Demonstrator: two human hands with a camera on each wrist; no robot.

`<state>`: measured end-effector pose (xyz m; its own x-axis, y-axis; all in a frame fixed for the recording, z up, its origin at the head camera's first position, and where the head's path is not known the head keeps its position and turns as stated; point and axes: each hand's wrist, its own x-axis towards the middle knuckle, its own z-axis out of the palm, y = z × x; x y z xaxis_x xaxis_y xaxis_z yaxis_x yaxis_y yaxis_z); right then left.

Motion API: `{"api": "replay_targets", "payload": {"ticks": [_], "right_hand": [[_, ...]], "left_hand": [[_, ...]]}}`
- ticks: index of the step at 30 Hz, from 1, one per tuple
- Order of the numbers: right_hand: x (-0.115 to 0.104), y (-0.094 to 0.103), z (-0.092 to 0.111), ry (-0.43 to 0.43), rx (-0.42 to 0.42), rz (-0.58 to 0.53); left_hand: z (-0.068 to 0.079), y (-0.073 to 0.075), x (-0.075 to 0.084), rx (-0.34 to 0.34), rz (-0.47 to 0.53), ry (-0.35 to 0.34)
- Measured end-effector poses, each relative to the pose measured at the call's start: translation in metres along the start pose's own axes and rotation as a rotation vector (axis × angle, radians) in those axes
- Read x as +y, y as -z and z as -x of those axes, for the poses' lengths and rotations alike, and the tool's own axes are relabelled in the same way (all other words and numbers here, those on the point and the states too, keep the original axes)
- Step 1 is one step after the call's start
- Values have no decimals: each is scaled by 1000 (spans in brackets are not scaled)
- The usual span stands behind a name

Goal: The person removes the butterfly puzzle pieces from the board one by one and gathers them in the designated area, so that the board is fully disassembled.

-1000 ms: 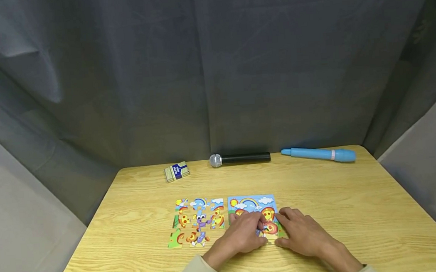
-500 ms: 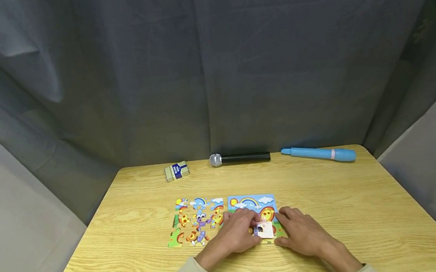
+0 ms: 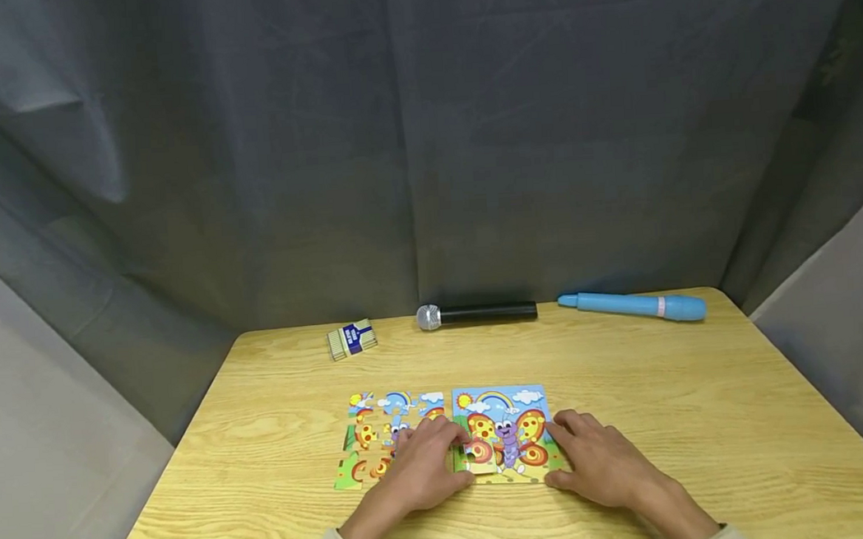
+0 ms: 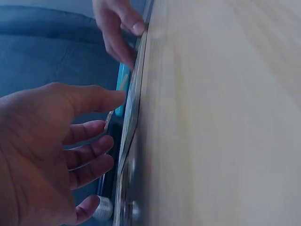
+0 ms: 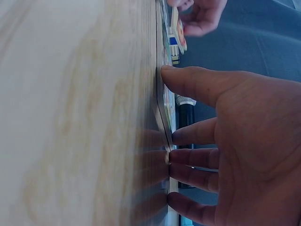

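A butterfly picture board (image 3: 499, 399) lies on the wooden table. Over its lower left part, my left hand (image 3: 425, 466) pinches a puzzle piece (image 3: 480, 462) that bears a red-orange wing pattern. The piece (image 5: 178, 29) stands tilted, seen nearly edge-on, in the right wrist view. Just left of the board, several matching puzzle pieces (image 3: 365, 438) lie apart in rows, some hidden by the left hand. My right hand (image 3: 599, 461) rests at the board's right edge, fingers spread; its thumb and index fingertip touch the edge in the right wrist view.
Along the table's back edge lie a bundle of thin sticks with a blue label (image 3: 352, 339), a black microphone (image 3: 479, 313) with a silver head, and a light blue tube (image 3: 630, 306). A dark curtain (image 3: 409, 139) hangs behind the table (image 3: 675, 378).
My left hand has moved left across the board with the piece. Half a second ago the piece showed its white back; now its printed side shows. The right hand stays in place.
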<state>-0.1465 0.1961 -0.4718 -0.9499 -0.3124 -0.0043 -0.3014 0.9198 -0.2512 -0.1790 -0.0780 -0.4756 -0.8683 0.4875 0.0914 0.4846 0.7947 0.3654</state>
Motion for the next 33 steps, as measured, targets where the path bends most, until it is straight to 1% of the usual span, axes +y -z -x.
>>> {"api": "replay_targets", "payload": {"ticks": [7, 13, 21, 33], "right_hand": [[0, 0, 1, 8, 7, 5], [1, 0, 1, 6, 7, 3], [0, 0, 2, 8, 15, 4], [0, 1, 1, 2, -7, -1]], "left_hand": [[19, 10, -25, -4, 20, 48], [29, 17, -38, -5, 23, 71], [36, 20, -44, -30, 10, 91], [37, 21, -46, -57, -4, 101]]}}
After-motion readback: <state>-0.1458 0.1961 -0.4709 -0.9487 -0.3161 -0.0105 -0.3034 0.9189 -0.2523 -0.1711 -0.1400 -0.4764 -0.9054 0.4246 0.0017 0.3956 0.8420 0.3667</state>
